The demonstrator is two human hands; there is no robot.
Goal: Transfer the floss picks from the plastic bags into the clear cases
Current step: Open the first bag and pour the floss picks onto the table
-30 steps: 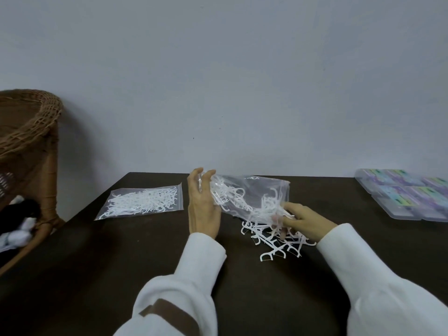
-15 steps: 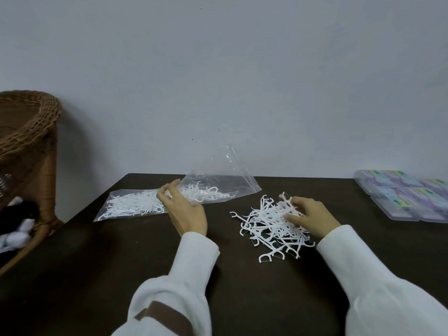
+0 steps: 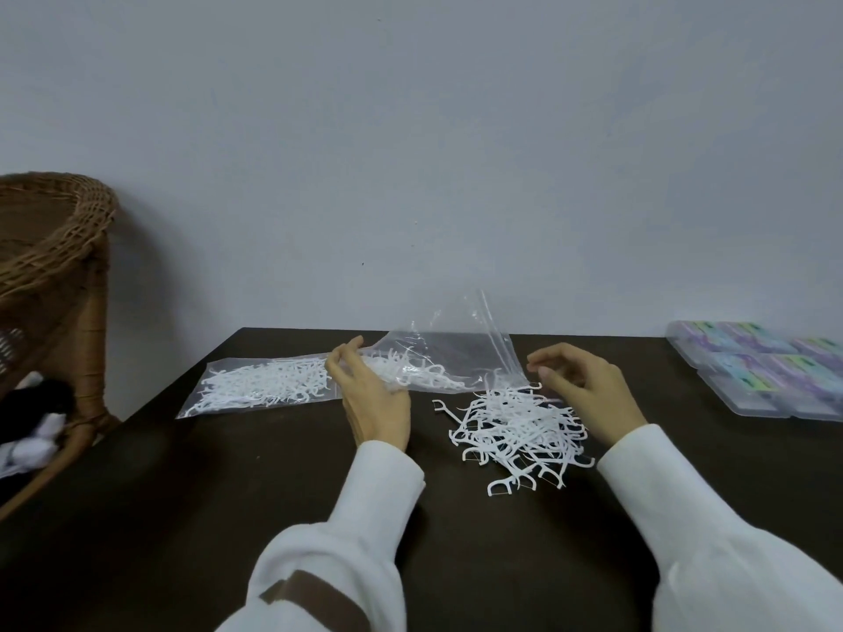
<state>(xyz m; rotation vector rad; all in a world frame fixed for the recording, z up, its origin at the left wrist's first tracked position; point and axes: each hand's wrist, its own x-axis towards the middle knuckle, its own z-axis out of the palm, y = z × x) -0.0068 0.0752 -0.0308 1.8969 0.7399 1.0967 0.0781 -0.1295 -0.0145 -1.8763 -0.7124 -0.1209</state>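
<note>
- I have my left hand (image 3: 374, 399) on the opened plastic bag (image 3: 449, 353), fingers curled at its edge; whether they pinch it I cannot tell.
- My right hand (image 3: 581, 390) hovers loosely curled, holding nothing, just above the loose floss picks (image 3: 515, 426).
- Picks look light, springy and tangle-prone (best pinched by the handles).
- Full bag (image 3: 260, 385) lies beyond my left fingertips; clear cases (image 3: 757, 371) sit well right, with nothing between.

Left hand (image 3: 374, 399) reaches forward, fingers curled; right hand (image 3: 588, 390) hovers, fingers loosely bent
</note>
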